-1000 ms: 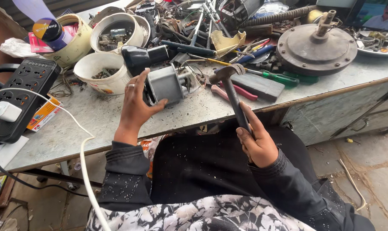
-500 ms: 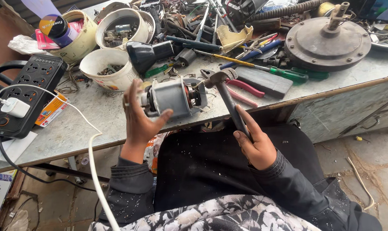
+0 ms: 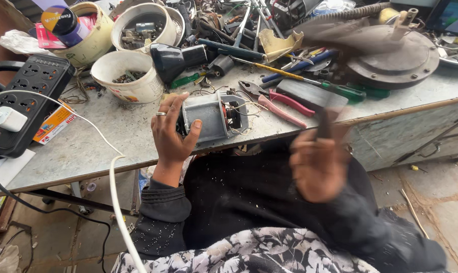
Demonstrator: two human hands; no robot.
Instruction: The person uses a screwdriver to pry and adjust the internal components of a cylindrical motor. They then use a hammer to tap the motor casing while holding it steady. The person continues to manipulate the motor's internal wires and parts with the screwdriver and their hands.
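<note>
Since half a second earlier the right hand (image 3: 317, 169) had swung up; it was blurred, its grip wrapped around the hammer (image 3: 326, 108), whose head smeared out of sight. I judged a blow on the motor was under way. The left hand (image 3: 172, 132) held the grey motor (image 3: 211, 117) against the table (image 3: 112, 136) near the front edge, fingers clasped over its casing. The motor's long axis ran left to right, its wired end pointing right toward the red pliers (image 3: 282, 103).
</note>
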